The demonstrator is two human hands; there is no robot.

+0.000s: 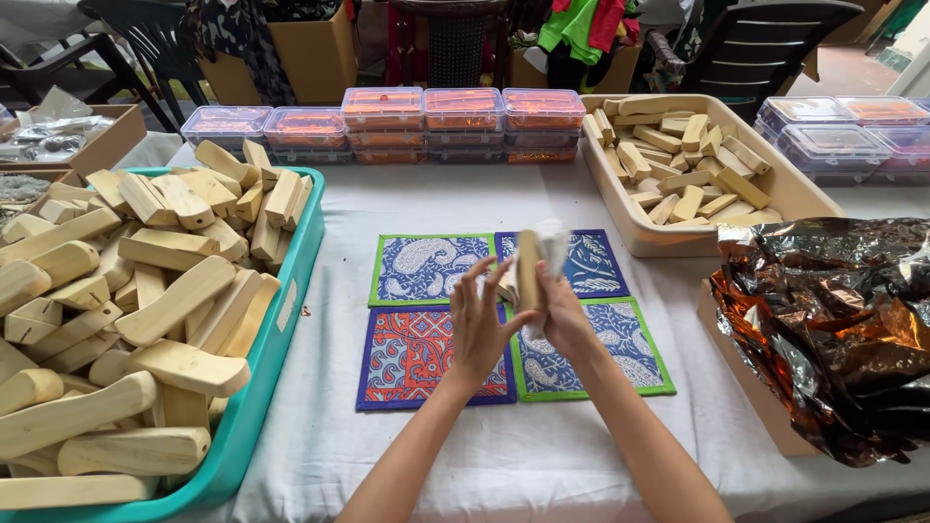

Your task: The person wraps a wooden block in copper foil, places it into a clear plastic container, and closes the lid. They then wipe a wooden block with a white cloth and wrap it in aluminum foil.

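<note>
One small wooden block point(528, 271), judged light, stiff and smooth, is held upright above the counter's middle, grasped at its lower sides by the left hand point(477, 324) and right hand point(562, 312).

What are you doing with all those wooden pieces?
A person holds one wooden block upright between the left hand and the right hand, with a white cloth or wrapper against it. Their hands are above four patterned fabric mats on a white-covered table. A teal tub heaped with wooden blocks sits on the left, a beige tray with smaller ones at the back right, and crinkled copper foil on the right.
</note>
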